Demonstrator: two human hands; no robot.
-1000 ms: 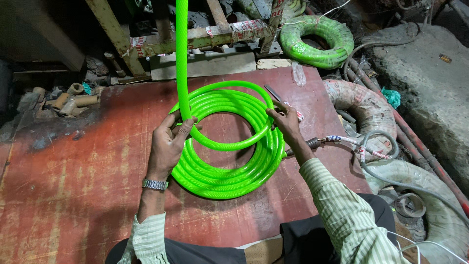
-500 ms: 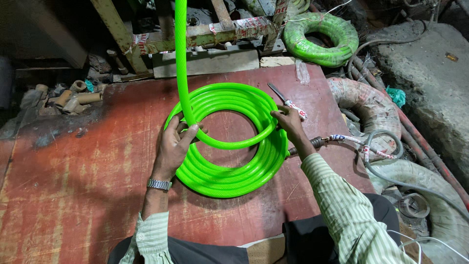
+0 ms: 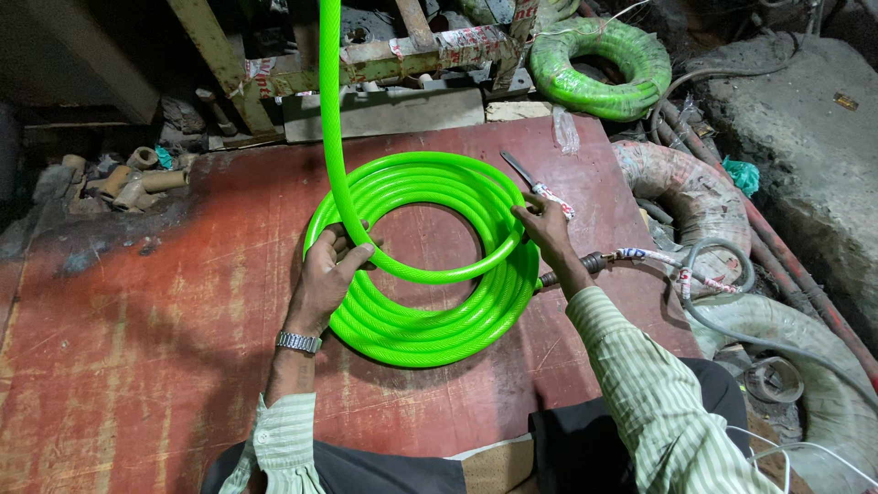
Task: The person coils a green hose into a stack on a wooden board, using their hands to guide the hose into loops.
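Hose (image 3: 430, 320) is lying coiled on the red board (image 3: 137, 366); your left hand (image 3: 325, 274) is gripping the incoming length while your right hand (image 3: 546, 229) is pressing flat (fingers unclenched) on the coil's rim, keeping each turn seated.

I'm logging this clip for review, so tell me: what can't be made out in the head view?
- Green hose: its feed runs off the top edge, source unseen.
- Left hand: fingertips curl behind the hose strand.
- Knife: handle end partly covered by the right hand.
- Pipe fittings at far left: too dim to identify.
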